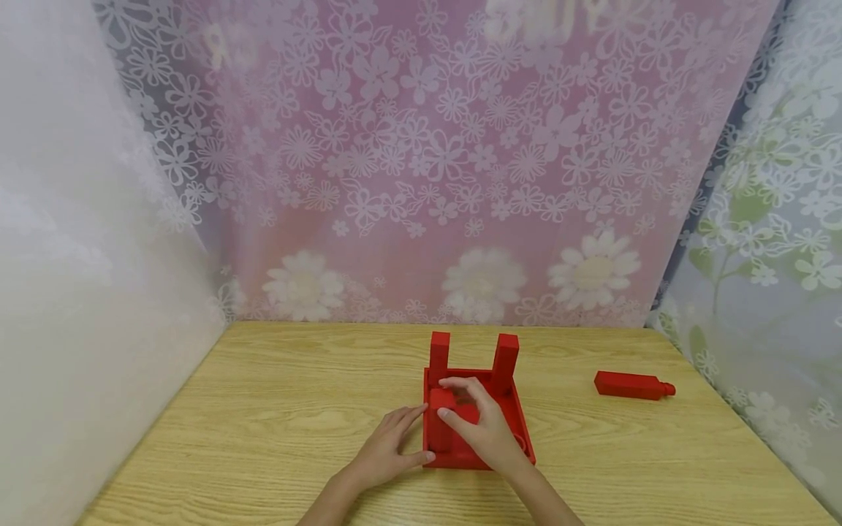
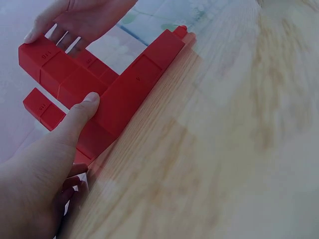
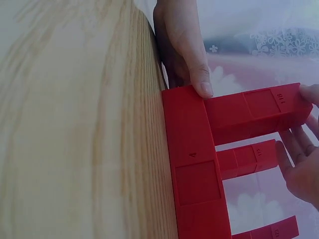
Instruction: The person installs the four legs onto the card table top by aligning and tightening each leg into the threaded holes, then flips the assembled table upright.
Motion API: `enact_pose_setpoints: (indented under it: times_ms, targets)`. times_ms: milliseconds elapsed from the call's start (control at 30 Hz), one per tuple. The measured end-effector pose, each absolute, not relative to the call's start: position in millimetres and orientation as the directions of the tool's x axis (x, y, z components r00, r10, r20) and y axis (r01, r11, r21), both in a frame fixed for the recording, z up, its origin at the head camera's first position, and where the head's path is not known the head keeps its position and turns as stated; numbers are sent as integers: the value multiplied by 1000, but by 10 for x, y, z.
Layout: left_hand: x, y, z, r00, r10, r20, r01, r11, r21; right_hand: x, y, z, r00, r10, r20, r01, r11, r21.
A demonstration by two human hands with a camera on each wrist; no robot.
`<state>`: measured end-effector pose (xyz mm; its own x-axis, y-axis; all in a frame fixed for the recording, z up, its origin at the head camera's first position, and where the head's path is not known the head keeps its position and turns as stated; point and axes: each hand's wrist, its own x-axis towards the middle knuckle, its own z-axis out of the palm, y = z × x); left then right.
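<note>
In the head view, a pale yellow wood-grain table (image 1: 276, 424) stands before a pink-lilac flowered curtain (image 1: 427, 183). A loose square-sided red post with a knobbed end (image 1: 628, 385) lies well to the right. A shallow square red base with a raised rim (image 1: 460, 462) sits near the table's middle front. Two upright square red posts, back left (image 1: 439, 358) and back right (image 1: 505, 361), rise from it beyond the hands; a third red post (image 1: 442, 427) stands at its near left corner. The right hand (image 1: 485, 427) holds that third post near its top, thumb and fingers parted by the post's width. The left hand (image 1: 388, 451) spans the base's near left corner.

In the left wrist view, the left thumb presses the base's wall, fingers curled round the corner.

In the right wrist view, the right fingertips touch the third post's upper end.
</note>
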<state>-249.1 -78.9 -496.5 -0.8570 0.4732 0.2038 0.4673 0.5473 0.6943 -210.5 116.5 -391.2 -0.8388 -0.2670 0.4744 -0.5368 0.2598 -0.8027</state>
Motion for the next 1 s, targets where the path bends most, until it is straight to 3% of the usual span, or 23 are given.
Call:
enact_pose_setpoints:
  times_ms: [200,400,533,833,1000]
  targets:
    - [-2493,-787,-4962,-857,475,200,465,546,697,-2152,1175,-3983,-837,-271,476,-540,258,-801]
    - [-2491,-787,-4972,-860,473,189,454,544,706,-2274,1252,-4148,-817,-405,411,-473,64,-879]
    - [-2492,-787,-4978,-860,474,187,454,546,705,-2298,1273,-4174,-802,-443,401,-454,15,-891]
    - [-2499,-789,-4980,-858,477,193,460,543,703,-2312,1260,-4202,-801,-409,437,-492,33,-870]
    - [-2499,-792,-4978,-861,472,188,454,549,702,-2196,1213,-4039,-827,-362,430,-501,130,-855]
